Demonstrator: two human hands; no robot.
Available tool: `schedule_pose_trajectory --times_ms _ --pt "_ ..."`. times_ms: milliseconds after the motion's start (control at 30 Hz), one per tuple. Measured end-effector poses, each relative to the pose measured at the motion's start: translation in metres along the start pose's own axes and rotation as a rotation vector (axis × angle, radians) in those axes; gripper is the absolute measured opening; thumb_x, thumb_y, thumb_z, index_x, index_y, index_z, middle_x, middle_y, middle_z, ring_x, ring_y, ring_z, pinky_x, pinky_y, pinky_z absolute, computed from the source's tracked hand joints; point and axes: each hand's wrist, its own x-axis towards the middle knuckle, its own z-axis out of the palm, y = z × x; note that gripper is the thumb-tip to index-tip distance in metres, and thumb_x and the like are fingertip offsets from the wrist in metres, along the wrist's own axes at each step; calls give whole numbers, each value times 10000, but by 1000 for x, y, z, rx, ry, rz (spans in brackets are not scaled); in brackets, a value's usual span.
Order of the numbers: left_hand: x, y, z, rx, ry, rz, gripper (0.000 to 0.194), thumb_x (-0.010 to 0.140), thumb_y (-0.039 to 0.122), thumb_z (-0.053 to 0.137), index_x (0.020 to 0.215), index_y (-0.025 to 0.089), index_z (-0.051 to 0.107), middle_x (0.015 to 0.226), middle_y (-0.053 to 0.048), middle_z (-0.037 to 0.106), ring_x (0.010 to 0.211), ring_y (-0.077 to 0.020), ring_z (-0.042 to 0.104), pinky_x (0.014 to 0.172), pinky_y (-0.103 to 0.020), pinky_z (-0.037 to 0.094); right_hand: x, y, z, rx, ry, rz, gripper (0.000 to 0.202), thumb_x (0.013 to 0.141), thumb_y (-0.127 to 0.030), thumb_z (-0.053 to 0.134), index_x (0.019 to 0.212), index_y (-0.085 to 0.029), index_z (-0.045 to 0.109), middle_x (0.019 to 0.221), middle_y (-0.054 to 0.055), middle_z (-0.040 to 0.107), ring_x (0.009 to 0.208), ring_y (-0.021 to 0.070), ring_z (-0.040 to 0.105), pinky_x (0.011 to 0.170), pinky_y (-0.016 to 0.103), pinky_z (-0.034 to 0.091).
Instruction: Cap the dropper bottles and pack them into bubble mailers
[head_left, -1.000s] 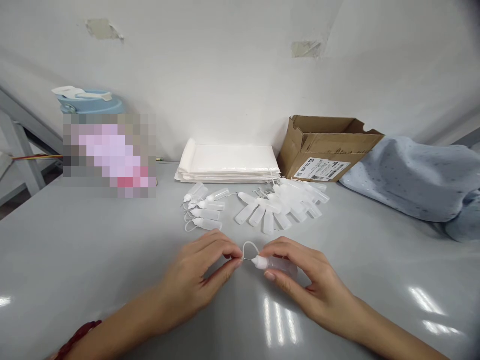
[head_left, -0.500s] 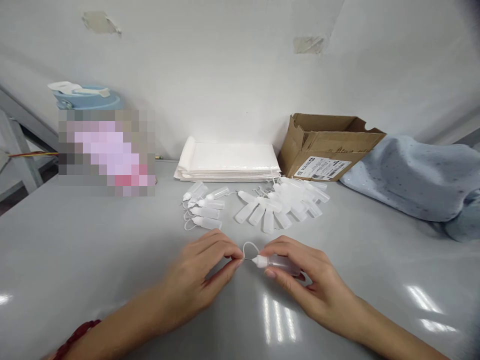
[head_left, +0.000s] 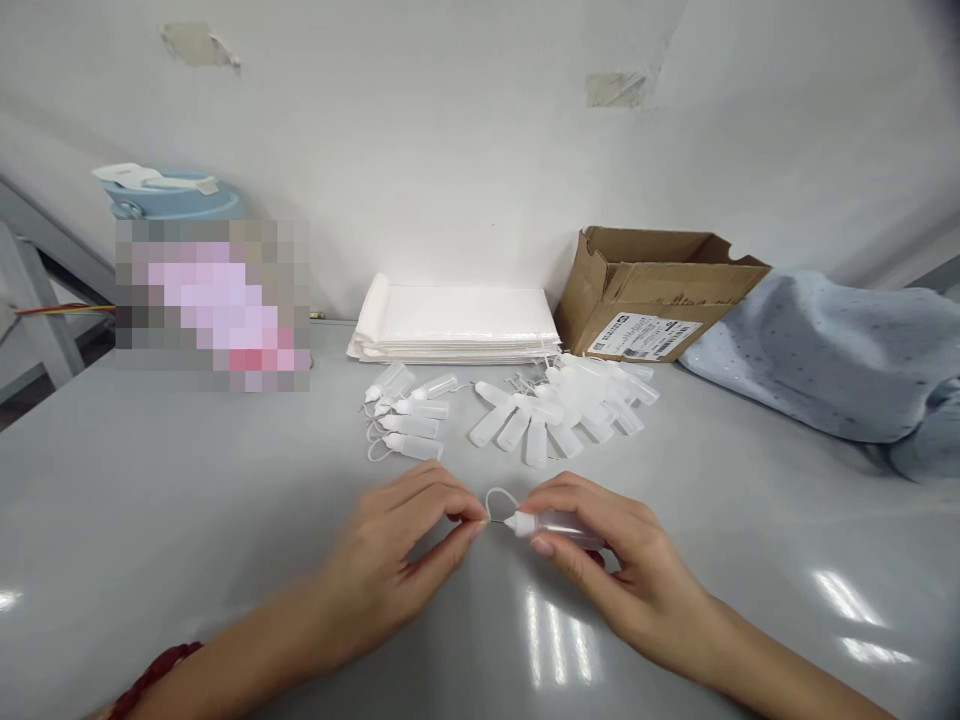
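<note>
A small translucent needle-tip squeeze bottle (head_left: 556, 525) lies sideways above the table, its thin metal needle pointing left. My right hand (head_left: 637, 565) is closed around its body, thumb below and fingers above. A white strap (head_left: 501, 490) arches from the bottle's neck to the needle's end. There, my left hand (head_left: 409, 540) pinches the strap's cap end between thumb and forefinger; the fingertips mostly hide the cap. Beyond the left hand lies a small group of similar bottles (head_left: 414, 447) with needles and straps. A larger heap of bottles (head_left: 536, 440) is spread beyond the right hand.
White padded mailers (head_left: 465, 312) are stacked against the wall. An open cardboard box (head_left: 660, 290) stands to their right, beside a speckled blue-grey cloth (head_left: 832, 350). At the back left are a blue container (head_left: 180, 197) and a blurred-out pinkish item (head_left: 217, 295). The grey tabletop (head_left: 187, 480) is glossy.
Almost nothing differs. Both hands hold the same grip, with the bottle and strap only a few pixels lower in view.
</note>
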Motion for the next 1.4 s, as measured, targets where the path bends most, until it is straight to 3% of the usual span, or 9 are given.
schedule_pose_trajectory --times_ms 833,1033,1400 --pt "0 3 2 -73 -12 -9 142 865 59 538 864 189 596 784 20 633 734 -96 579 678 -188 455 -4 1 9 14 2 -38 171 923 -182 486 1070 -188 572 907 58 608 751 153 612 564 253 486" --pt "-1 2 4 -85 -13 -5 141 865 53 536 864 183 590 791 18 627 743 -95 569 688 -190 450 -4 2 10 7 7 -41 171 923 -188 486 1068 -181 575 885 55 603 705 144 595 507 240 454" --pt "-2 3 6 -105 -17 0 148 860 53 528 858 190 584 772 13 624 724 -106 571 670 -201 453 -5 2 11 26 -2 -44 175 921 -179 483 1064 -166 583 892 64 610 754 157 613 582 260 497"
